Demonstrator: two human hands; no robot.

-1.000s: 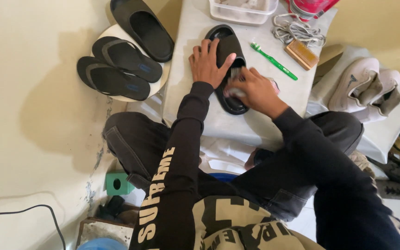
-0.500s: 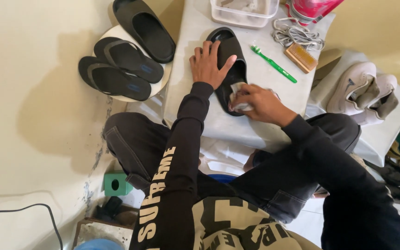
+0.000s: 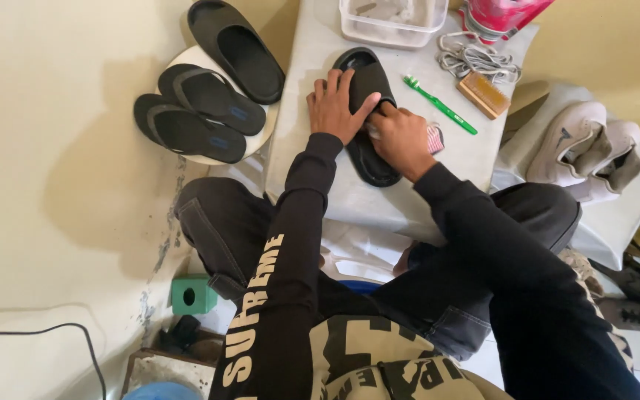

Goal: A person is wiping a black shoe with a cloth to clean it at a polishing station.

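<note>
A black slide sandal [image 3: 370,152] lies lengthwise on a small pale table [image 3: 475,159] in front of me. My left hand [image 3: 335,106] presses flat on the sandal's strap and left edge, holding it down. My right hand [image 3: 403,141] rests on the sandal's middle, fingers closed around a small cloth [image 3: 434,138] with a pink and white edge showing at the right of the hand. The sandal's heel end sticks out below both hands.
A green toothbrush [image 3: 439,105], a wooden brush [image 3: 484,95], grey cord and a clear plastic tub [image 3: 392,20] sit at the table's far side. Three black sandals [image 3: 205,100] lie on and near a round stool at left. Pale sneakers [image 3: 585,148] rest at right.
My right hand has moved up along the sandal towards my left hand, carrying the cloth. The left hand stays on the strap.
</note>
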